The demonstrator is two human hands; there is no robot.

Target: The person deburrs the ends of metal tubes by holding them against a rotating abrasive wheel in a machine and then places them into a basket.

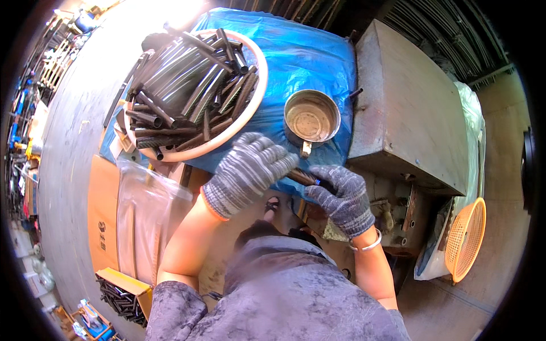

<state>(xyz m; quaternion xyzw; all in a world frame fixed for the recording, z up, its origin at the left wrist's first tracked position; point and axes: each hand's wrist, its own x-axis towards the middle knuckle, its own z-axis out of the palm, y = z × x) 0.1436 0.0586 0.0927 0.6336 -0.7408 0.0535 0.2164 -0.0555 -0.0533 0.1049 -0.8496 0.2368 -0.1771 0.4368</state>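
Observation:
Both of my hands wear grey striped knit gloves. Between them is a short dark tube, slightly tilted, in front of the metal cup. My left hand closes on its left end from above, with the thumb hidden underneath. The fingers and thumb of my right hand pinch the right end. A large pale pink basin on the left is heaped with similar dark tubes. The worn metal cup stands just beyond my hands, its handle pointing toward me.
Blue plastic sheeting covers the work surface. A grey metal box-shaped housing rises at the right, near an orange mesh basket. At lower left, a carton holds small dark pieces beside cardboard and clear plastic film.

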